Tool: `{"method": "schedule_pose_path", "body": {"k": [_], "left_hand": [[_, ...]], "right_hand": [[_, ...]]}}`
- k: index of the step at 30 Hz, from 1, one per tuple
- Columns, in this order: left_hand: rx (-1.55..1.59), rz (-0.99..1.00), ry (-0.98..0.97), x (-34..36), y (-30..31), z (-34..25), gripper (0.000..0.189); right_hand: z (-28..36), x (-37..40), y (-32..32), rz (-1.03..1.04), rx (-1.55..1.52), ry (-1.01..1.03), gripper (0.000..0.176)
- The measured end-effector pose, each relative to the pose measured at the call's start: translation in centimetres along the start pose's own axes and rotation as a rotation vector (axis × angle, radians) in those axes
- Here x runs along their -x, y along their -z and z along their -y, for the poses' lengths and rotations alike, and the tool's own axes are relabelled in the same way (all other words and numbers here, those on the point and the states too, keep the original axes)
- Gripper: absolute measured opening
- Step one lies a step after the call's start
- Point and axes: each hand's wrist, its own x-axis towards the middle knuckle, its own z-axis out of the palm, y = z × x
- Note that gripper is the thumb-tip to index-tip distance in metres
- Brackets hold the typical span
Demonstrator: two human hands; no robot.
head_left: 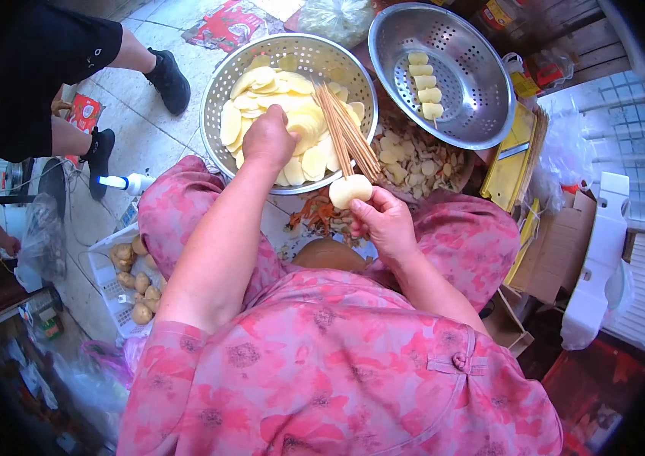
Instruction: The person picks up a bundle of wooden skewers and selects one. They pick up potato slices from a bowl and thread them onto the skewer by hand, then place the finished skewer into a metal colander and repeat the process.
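Two hands are seen at work above a lap clothed in pink floral fabric. The left hand (269, 137) is extended into the near colander (322, 55), knuckles up, with its fingers curled down onto the potato slices (261, 95) heaped there. Whether a slice is gripped cannot be told, as the fingertips are hidden. The right hand (387, 222) is closed around the lower ends of a bundle of skewers (349, 133), and a pale potato piece (350, 190) is pinched at its fingertips against that bundle. The skewers are fanned upward across the rim of the near colander, just right of the left hand. The potato piece is located directly above the right hand, and below and to the right of the left hand, apart from it. A second colander (478, 87) is positioned further right, and one loaded skewer (423, 83) is laid in it. Whole potatoes (136, 285) are kept in a white basket (102, 262) beside the left knee.
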Motion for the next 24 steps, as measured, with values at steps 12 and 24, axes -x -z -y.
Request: {"method": "schedule_pose_path", "body": {"k": [12, 24], "left_hand": [[1.018, -0.051, 0.326, 0.3, 2.6, 2.5, 0.024], [1.333, -0.087, 0.367, 0.9, 4.8, 2.8, 0.027]], "right_hand": [[-2.1, 0.7, 0.3, 0.178, 0.224, -0.098, 0.009], [-1.7, 1.5, -0.2, 0.213, 0.169, -0.127, 0.011]]}}
